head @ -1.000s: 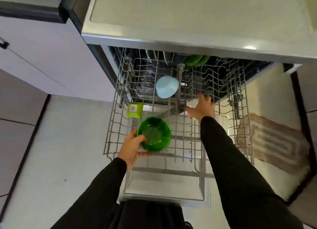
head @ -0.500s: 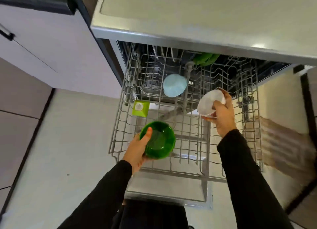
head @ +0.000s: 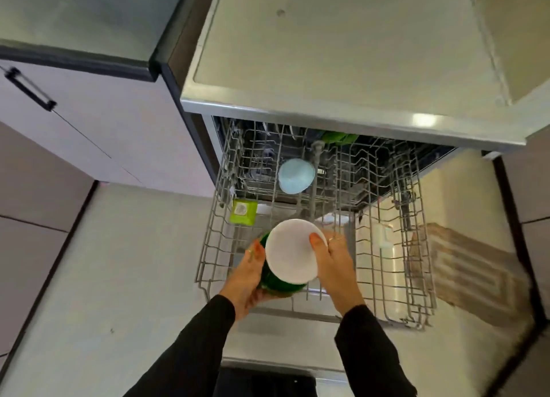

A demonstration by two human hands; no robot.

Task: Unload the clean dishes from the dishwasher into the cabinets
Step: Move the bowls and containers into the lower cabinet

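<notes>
My left hand holds a green bowl from the side and below, above the front of the pulled-out upper dishwasher rack. The white bowl lies on top of the green one and hides most of it. My right hand grips the white bowl at its right rim, thumb on its surface. A light blue bowl stands deeper in the rack. Something green sits at the rack's far end, half hidden under the counter.
A small lime-green box hangs at the rack's left side. The counter top overhangs the dishwasher. A lower cabinet with a black handle stands at the left. A striped rug lies on the floor at right.
My right hand lifted the white bowl out of the rack and brought it left onto the green bowl. My left hand kept hold of the green bowl and raised it slightly.
</notes>
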